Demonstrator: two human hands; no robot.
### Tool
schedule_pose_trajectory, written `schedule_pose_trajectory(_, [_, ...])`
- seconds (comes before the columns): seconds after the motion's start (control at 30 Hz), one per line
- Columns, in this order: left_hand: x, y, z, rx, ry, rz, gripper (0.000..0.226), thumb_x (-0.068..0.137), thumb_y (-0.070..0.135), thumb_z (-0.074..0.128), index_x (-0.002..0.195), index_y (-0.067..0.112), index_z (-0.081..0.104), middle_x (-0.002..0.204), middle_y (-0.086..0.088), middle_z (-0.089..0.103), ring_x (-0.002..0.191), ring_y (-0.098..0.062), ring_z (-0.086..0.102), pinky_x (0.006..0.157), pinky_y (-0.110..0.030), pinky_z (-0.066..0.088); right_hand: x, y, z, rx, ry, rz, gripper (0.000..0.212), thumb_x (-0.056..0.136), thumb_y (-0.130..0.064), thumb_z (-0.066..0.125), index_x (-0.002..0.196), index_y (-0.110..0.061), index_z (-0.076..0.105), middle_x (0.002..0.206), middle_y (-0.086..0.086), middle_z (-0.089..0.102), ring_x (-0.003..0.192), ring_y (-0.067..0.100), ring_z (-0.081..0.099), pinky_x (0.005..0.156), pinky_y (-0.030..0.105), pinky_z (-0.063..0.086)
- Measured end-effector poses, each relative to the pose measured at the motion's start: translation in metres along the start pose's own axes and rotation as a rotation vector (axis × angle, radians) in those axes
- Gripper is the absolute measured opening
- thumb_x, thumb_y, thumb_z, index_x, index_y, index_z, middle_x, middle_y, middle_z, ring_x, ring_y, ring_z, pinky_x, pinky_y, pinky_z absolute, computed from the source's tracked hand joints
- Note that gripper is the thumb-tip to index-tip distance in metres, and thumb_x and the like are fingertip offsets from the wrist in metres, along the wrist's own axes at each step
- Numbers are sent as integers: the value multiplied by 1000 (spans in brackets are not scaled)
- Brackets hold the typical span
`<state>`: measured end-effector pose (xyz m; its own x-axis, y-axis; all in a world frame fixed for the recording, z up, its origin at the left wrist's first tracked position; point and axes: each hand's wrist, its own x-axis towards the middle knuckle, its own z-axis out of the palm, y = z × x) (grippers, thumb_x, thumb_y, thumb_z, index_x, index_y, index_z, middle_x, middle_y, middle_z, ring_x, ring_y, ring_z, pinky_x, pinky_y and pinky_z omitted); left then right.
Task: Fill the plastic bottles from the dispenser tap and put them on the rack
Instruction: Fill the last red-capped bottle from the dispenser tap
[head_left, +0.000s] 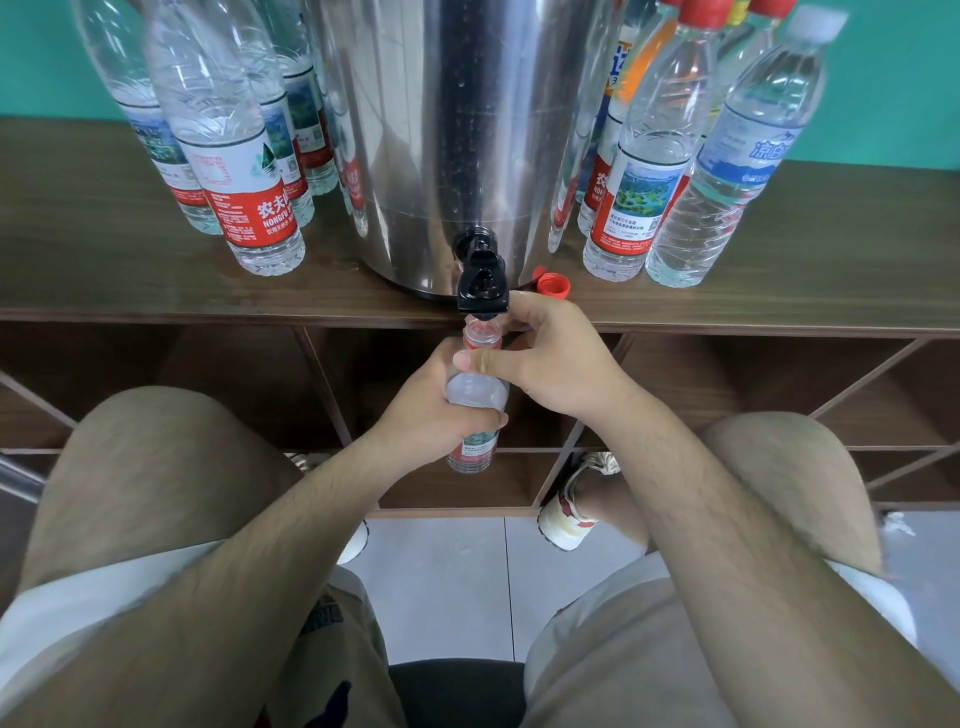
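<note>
1. The bottle (478, 391) hangs upright w/ its open mouth directly under the black tap (480, 283), at the front edge of the rack (114, 270). Long axis is vertical and in line w/ the spout.
2. Left hand (434, 413) is wrapped round the bottle's body from the left, carrying its weight. Right hand (553, 358) closes on the neck from the right, thumb laid across the shoulder. Its fingers curl in behind the spout, and whether they also work the tap can't be told.
3. Water level is hard to read. The upper body looks pale and misted, so filling is prob. under way.
4. Key relation: mouth sits below the spout, and both hands are lower than the tap. The right hand is nearer the tap, the left nearer the base, so the left would likely carry the bottle off.
5. A loose red cap (553, 285) lies on the rack top just right of the tap, near the right hand.
6. The steel dispenser (457, 130) stands centre, w/ uncounted bottles at left (234, 156) and capped bottles at right (654, 182).
</note>
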<state>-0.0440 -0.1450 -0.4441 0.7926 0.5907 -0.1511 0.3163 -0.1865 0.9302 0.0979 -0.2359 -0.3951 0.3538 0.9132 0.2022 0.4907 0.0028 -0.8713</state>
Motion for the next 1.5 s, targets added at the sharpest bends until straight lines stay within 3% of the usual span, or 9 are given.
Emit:
schedule_pose_trajectory(0.13, [1, -2, 1, 11, 2, 10, 79, 78, 11, 87, 142, 27, 43, 122, 3, 64, 115, -18, 64, 100, -39, 56, 0, 2, 0, -1, -3, 0, 28, 80, -21, 91, 100, -9, 75, 92, 1, 76, 88, 16, 70, 78, 21, 53])
schedule_pose_trajectory(0.37, [3, -6, 1, -3, -8, 27, 76, 78, 11, 86, 140, 26, 45, 120, 3, 65, 113, -15, 65, 93, -30, 55, -2, -1, 0, -105, -10, -29, 31, 83, -28, 88, 102, -10, 72, 92, 2, 74, 90, 20, 70, 82, 43, 57])
schedule_pose_trajectory(0.47, [4, -8, 1, -11, -14, 31, 72, 79, 11, 86, 136, 29, 46, 118, 8, 65, 109, -8, 65, 80, -14, 50, -2, -2, 1, -282, 2, -74, 40, 86, -42, 83, 105, -11, 66, 95, 3, 68, 89, 23, 65, 77, 48, 54])
schedule_pose_trajectory(0.6, [5, -10, 1, -21, -3, 28, 69, 78, 13, 87, 128, 38, 46, 115, 14, 65, 104, 3, 65, 71, -8, 49, -2, -4, 3, -515, 95, -51, 39, 83, -62, 76, 84, -37, 46, 77, -11, 51, 66, 9, 53, 58, 32, 43])
schedule_pose_trajectory(0.7, [6, -11, 2, -13, 8, 25, 69, 78, 14, 87, 126, 40, 44, 115, 15, 64, 103, 5, 64, 74, -8, 46, -2, -4, 5, -574, 110, 3, 52, 82, -67, 73, 75, -34, 35, 63, -10, 48, 55, 8, 48, 52, 29, 33])
schedule_pose_trajectory(0.9, [7, -14, 2, 14, 9, 35, 69, 77, 15, 88, 123, 43, 44, 113, 17, 63, 97, 22, 59, 62, 0, 46, -1, -3, 6, -539, 22, 80, 45, 89, -63, 69, 88, -19, 56, 74, -2, 64, 70, 19, 61, 67, 46, 54])
schedule_pose_trajectory(1.13, [6, -13, 3, 47, 13, 42, 66, 78, 20, 88, 119, 47, 44, 112, 17, 63, 100, 10, 63, 64, -4, 47, -3, -3, 5, -412, -26, 68, 51, 90, -61, 71, 83, -12, 56, 74, 6, 62, 69, 26, 58, 68, 53, 51])
schedule_pose_trajectory(1.27, [6, -12, 4, 52, 5, 42, 65, 79, 19, 87, 122, 42, 44, 113, 16, 62, 101, -3, 63, 74, -9, 43, -2, -2, 5, -400, -43, 65, 53, 89, -64, 69, 82, -13, 56, 74, 5, 61, 69, 26, 57, 67, 52, 49])
schedule_pose_trajectory(1.5, [5, -11, 3, 34, -10, 30, 67, 79, 17, 87, 128, 37, 45, 117, 11, 64, 106, -8, 63, 80, -17, 48, -1, 1, 5, -394, -52, 67, 51, 88, -65, 70, 81, -17, 56, 73, 2, 58, 69, 25, 56, 67, 51, 49])
